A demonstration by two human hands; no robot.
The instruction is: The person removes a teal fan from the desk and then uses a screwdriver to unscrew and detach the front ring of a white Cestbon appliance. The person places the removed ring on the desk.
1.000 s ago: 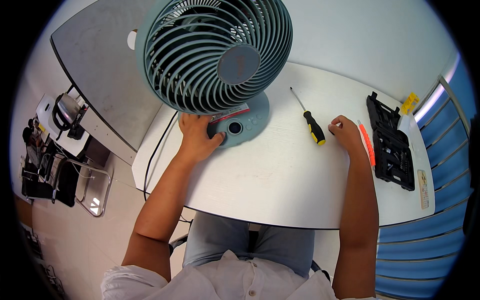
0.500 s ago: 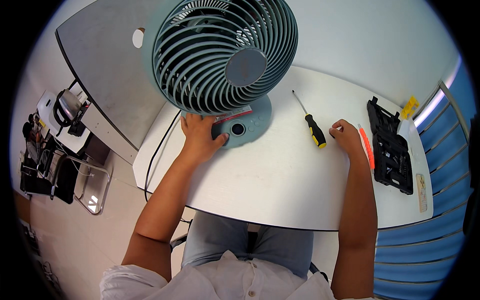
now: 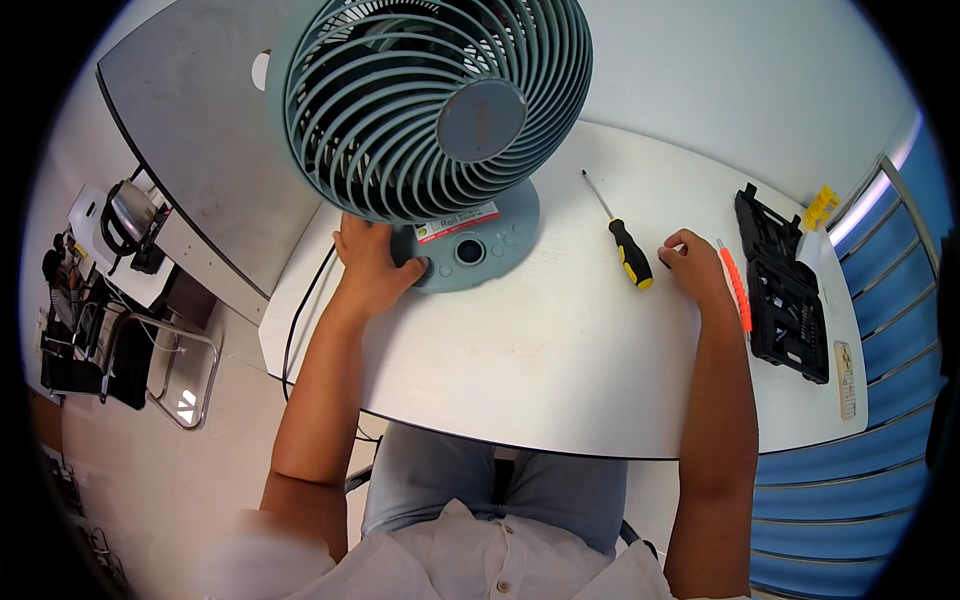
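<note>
A grey-green desk fan (image 3: 483, 120) with a curved-blade grille stands on the white table. Its round base (image 3: 500, 262) carries a dark dial and several small buttons. My left hand (image 3: 370, 268) is closed on the left edge of this base, thumb along its front and fingers at its far left side. On the tabletop to the right rests my right hand (image 3: 688, 266), its fingers curled and pinched. A small dark bit shows at its fingertips, too little to name. Left of this hand lies a black-and-yellow screwdriver (image 3: 630, 254), apart from it, with its shaft pointing away.
An orange-red strip (image 3: 735, 288) lies beside an open black tool case (image 3: 787, 312) on the right. Behind the case is a yellow item (image 3: 821, 208). A black cable (image 3: 300, 325) hangs over the table's left edge. A grey partition (image 3: 200, 130) rises at left, with a kettle (image 3: 133, 210) beyond.
My left hand has slid left along the fan's base, uncovering more of it. My right hand stays beside the screwdriver. The whole view has shifted slightly.
</note>
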